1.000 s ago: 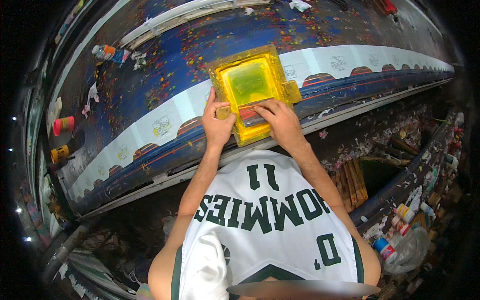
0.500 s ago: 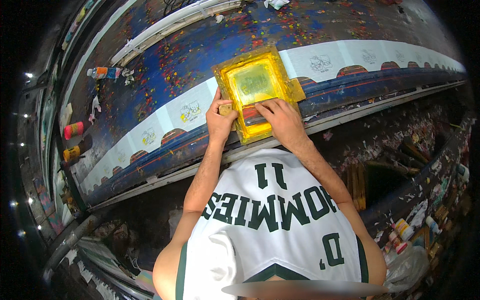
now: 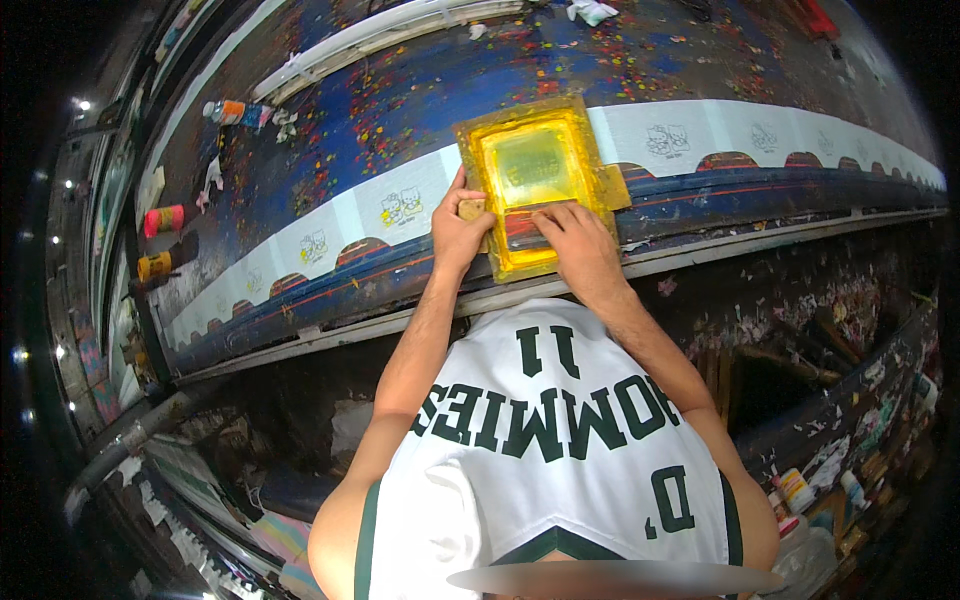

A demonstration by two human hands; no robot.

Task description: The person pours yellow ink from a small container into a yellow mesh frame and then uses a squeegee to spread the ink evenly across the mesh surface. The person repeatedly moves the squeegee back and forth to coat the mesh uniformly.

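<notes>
- Both hands work a yellow screen frame at upper centre of the frame: the left hand is clamped on the frame's left edge, thumb up along the rim, with a small tan block showing against its knuckles.
- Right hand lies flat on the lower part of the frame's mesh, fingers stretched toward the left and together, pressing rather than gripping anything.
- Yellow screen frame sits square on a long white fabric strip that runs in a curve from the left edge of the picture to the far right, printed at intervals with small outlined cartoon figures.
- Strip rests on a long blue surface flecked all over with spots of red, yellow and orange ink.
- At far left, well apart from the hands, stand a pink-and-green container and a yellow one; a bottle lies on its side in the upper left.
- White rags sit at the top edge.
- Person's white sleeveless jersey with dark green lettering fills the lower centre.
</notes>
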